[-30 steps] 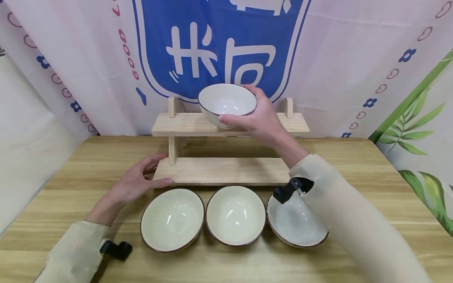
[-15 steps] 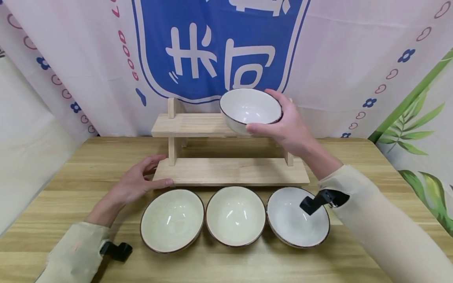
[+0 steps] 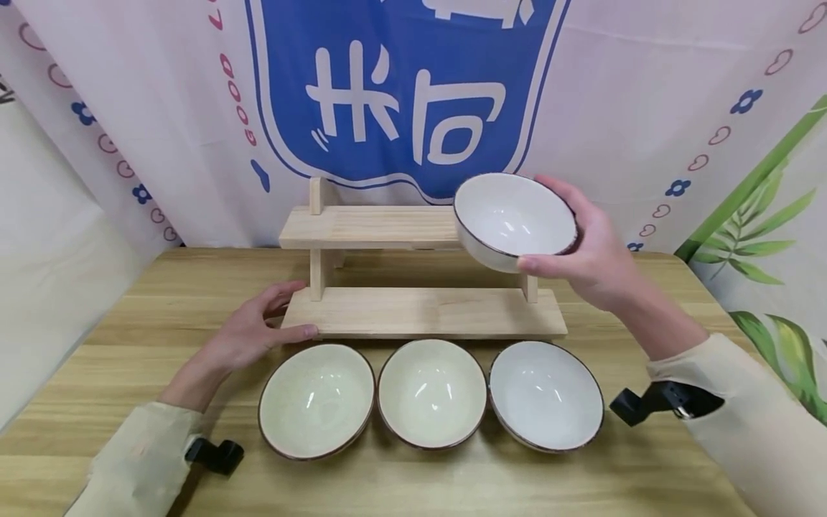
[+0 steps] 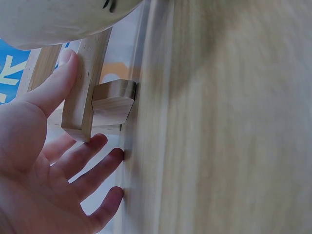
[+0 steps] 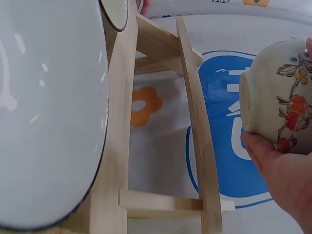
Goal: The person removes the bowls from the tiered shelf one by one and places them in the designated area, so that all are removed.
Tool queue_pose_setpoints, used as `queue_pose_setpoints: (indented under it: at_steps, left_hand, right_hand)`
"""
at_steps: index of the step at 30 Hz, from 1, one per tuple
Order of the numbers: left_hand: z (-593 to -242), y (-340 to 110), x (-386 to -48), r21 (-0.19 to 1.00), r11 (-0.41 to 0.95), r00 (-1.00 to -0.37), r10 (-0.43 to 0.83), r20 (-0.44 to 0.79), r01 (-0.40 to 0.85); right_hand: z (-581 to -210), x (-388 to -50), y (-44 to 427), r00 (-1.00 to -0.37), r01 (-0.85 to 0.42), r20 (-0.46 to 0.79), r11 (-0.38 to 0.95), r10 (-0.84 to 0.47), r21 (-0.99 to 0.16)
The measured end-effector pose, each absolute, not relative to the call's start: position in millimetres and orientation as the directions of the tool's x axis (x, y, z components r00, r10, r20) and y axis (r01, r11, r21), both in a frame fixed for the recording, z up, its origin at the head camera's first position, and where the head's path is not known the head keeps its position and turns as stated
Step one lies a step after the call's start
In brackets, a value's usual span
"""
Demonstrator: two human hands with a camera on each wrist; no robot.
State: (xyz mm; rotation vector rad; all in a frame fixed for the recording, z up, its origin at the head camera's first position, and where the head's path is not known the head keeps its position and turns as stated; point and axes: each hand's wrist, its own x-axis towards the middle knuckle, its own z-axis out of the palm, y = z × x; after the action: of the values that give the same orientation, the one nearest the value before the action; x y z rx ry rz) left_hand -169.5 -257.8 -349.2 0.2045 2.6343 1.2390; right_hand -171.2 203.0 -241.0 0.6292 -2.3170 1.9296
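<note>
My right hand [image 3: 597,255] grips a white bowl [image 3: 513,215] with a dark rim, thumb on the near side and fingers at the far right. The bowl hangs tilted above the right end of a two-tier wooden stand [image 3: 420,312]. In the right wrist view, its painted outside [image 5: 275,92] shows red fruits and leaves. My left hand [image 3: 248,330] holds the left end of the stand's lower board, thumb at the front edge, other fingers around the end. Before the stand sit a left bowl [image 3: 316,402], a middle bowl [image 3: 431,393] and a right bowl [image 3: 545,395].
The three bowls stand in a row close to the stand's front edge on the wooden table [image 3: 420,481]. A printed curtain [image 3: 614,129] with a blue emblem hangs right behind the stand. Black wrist cameras [image 3: 665,401] sit on both sleeves.
My right hand has carried the bowl from over the middle of the upper board to the right and nearer to me. The left hand and the three front bowls have stayed in place.
</note>
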Motion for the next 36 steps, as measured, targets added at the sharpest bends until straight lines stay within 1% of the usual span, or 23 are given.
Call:
queue_pose_setpoints:
  at_steps: [11, 19, 26, 30, 33, 36]
  left_hand:
    - [-348.3, -258.2, -171.7, 0.771, 0.636, -0.967, 0.213, -0.138, 0.030]
    - [-348.7, -260.0, -171.6, 0.769, 0.638, -0.967, 0.223, -0.128, 0.045]
    - [-347.4, -258.2, -170.6, 0.771, 0.636, -0.966, 0.218, -0.139, 0.033]
    - [-347.1, -255.9, -170.7, 0.770, 0.638, -0.966, 0.216, -0.144, 0.027]
    - [-347.0, -255.7, -170.4, 0.766, 0.643, -0.966, 0.213, -0.145, 0.027]
    - [-346.9, -255.9, -170.1, 0.767, 0.641, -0.967, 0.211, -0.146, 0.024]
  right_hand:
    - [-265.3, -148.5, 255.0, -0.872, -0.407, 0.398, -0.031, -0.283, -0.913]
    - [-289.3, -131.7, 300.1, -0.858, -0.420, 0.428, -0.094, -0.282, -0.903]
    - [-299.0, -109.5, 325.6, -0.873, -0.364, 0.367, -0.070, -0.322, -0.929]
    - [-313.5, -101.3, 341.1, -0.862, -0.368, 0.374, -0.083, -0.343, -0.926]
    - [-324.7, -96.3, 351.6, -0.866, -0.358, 0.361, -0.075, -0.347, -0.931]
    - [-336.8, -94.0, 360.7, -0.840, -0.396, 0.403, -0.097, -0.362, -0.913]
